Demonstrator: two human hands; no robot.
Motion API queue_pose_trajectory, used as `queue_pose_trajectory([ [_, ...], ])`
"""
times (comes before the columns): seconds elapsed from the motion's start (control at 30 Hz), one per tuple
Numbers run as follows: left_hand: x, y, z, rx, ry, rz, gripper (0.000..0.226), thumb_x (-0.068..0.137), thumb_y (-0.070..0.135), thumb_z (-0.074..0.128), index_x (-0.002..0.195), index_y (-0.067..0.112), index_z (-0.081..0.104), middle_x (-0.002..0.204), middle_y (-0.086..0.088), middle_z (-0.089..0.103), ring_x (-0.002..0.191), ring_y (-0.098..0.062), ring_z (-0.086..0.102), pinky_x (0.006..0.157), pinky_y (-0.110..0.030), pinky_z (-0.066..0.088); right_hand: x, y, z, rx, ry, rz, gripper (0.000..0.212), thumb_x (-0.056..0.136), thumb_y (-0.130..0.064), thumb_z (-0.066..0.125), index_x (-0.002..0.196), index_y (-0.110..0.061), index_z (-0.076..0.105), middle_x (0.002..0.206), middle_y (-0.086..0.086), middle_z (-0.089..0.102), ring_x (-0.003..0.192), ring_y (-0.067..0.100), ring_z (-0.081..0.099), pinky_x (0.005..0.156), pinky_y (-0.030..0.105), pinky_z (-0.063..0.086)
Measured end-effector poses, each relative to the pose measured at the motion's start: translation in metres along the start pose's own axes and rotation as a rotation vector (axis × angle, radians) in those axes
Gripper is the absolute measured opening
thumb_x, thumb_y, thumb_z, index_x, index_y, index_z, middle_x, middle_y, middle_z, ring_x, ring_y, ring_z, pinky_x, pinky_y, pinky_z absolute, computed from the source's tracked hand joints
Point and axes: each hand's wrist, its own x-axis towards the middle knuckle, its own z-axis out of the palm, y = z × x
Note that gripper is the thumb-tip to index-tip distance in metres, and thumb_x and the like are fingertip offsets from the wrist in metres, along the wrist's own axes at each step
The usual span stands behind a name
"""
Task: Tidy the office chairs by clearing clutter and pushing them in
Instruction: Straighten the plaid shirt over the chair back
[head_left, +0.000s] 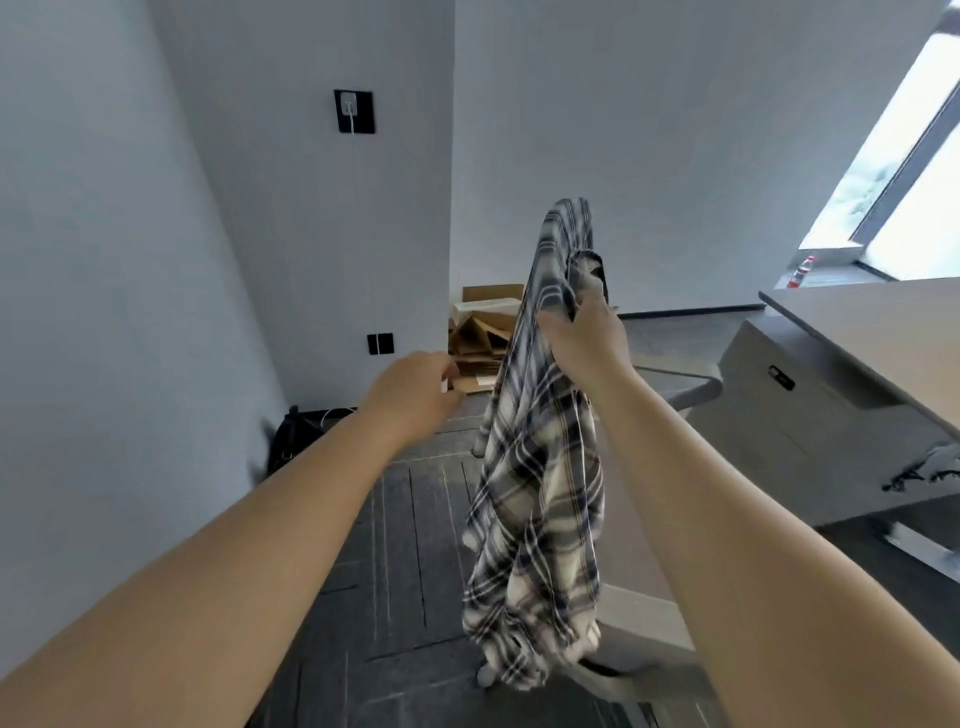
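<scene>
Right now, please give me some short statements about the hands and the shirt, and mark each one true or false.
1. The right hand grips the plaid shirt near its top. True.
2. The left hand also grips the shirt. False: it is open and apart from the cloth, on its left.
3. The shirt lies flat on the desk. False: it hangs in the air from the right hand.
4. Flattened cardboard lies on the floor by the far wall. True.
5. A bottle with a red label stands on the window sill. True.
</scene>
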Motion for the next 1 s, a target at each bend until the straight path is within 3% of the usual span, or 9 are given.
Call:
queue_pose_trajectory([
  [0.17,0.046,0.016,-0.019,-0.015,0.061,0.065,0.040,0.091,0.017,0.052,0.129,0.007,0.047,0.132,-0.014,0.053,0.118,-0.027,0.051,0.098,-0.036,0.042,0.043,-0.012,0.001,-0.073,-0.100,0.027,0.020,0.086,-0.017,0.059,0.088,-0.011,0.041,0.084,0.004,0.047,0.068,0.019,0.048,0.053,0.027,0.038],
  [0.27,0.072,0.018,-0.022,-0.030,0.051,0.101,0.049,0.090,0.013,0.053,0.137,0.010,0.037,0.137,-0.014,0.047,0.123,-0.027,0.046,0.101,-0.035,0.039,0.051,-0.017,0.001,-0.215,-0.148,0.040,0.033,0.087,-0.006,0.056,0.061,-0.011,0.036,0.064,0.000,0.040,0.054,0.015,0.040,0.045,0.023,0.032],
  [0.37,0.106,0.016,-0.028,0.011,0.048,0.159,0.068,0.090,0.007,0.051,0.146,0.022,0.017,0.147,-0.015,0.032,0.132,-0.030,0.036,0.107,-0.040,0.034,0.054,-0.018,-0.003,-0.235,-0.184,0.026,0.005,0.085,-0.005,0.053,0.085,-0.006,0.048,0.078,0.005,0.049,0.069,0.021,0.048,0.046,0.022,0.031],
  [0.43,0.131,0.018,-0.031,0.075,0.049,0.216,0.076,0.090,0.002,0.048,0.147,0.030,0.006,0.151,-0.015,0.022,0.134,-0.033,0.030,0.109,-0.043,0.033,0.052,-0.018,-0.010,-0.219,-0.201,0.054,0.025,0.082,-0.005,0.056,0.106,-0.003,0.049,0.091,0.009,0.050,0.074,0.023,0.050,0.046,0.023,0.032],
  [0.6,0.174,0.036,-0.031,0.245,-0.001,0.403,0.086,0.087,-0.002,0.047,0.145,0.038,-0.004,0.157,-0.014,-0.003,0.139,-0.038,0.016,0.112,-0.049,0.028,0.043,-0.026,-0.024,-0.213,-0.215,0.164,0.034,0.078,-0.008,0.066,0.104,-0.014,0.045,0.081,0.001,0.048,0.062,0.010,0.042,0.049,0.023,0.032],
  [0.73,0.197,0.047,-0.021,0.301,0.033,0.643,0.067,0.085,0.016,0.059,0.142,0.027,0.025,0.155,-0.014,0.012,0.136,-0.039,0.021,0.111,-0.052,0.025,0.044,-0.033,-0.022,-0.333,-0.087,0.245,0.029,0.080,-0.025,0.069,0.096,-0.015,0.047,0.085,0.001,0.051,0.079,0.018,0.051,0.064,0.027,0.043],
  [0.8,0.205,0.047,-0.021,0.331,0.091,0.776,0.055,0.083,0.023,0.062,0.133,0.020,0.039,0.152,-0.010,0.026,0.141,-0.034,0.016,0.116,-0.051,0.013,0.047,-0.037,-0.015,-0.458,-0.056,0.306,0.028,0.080,-0.028,0.069,0.094,-0.015,0.048,0.088,0.001,0.052,0.084,0.021,0.051,0.071,0.030,0.044],
  [0.93,0.208,0.036,-0.026,0.355,0.136,0.967,0.054,0.078,0.032,0.066,0.124,0.007,0.051,0.137,-0.015,0.052,0.142,-0.029,0.021,0.118,-0.049,-0.002,0.045,-0.042,0.004,-0.659,0.042,0.324,0.016,0.085,-0.017,0.061,0.080,-0.011,0.046,0.081,0.004,0.049,0.080,0.025,0.047,0.061,0.030,0.040],
  [1.0,0.205,0.032,-0.028,0.332,0.163,1.043,0.054,0.074,0.031,0.071,0.116,0.002,0.056,0.124,-0.019,0.061,0.134,-0.033,0.035,0.118,-0.048,0.001,0.040,-0.040,0.008,-0.695,0.085,0.342,0.032,0.084,-0.012,0.058,0.061,-0.012,0.035,0.070,0.003,0.041,0.077,0.025,0.044,0.049,0.025,0.033],
])
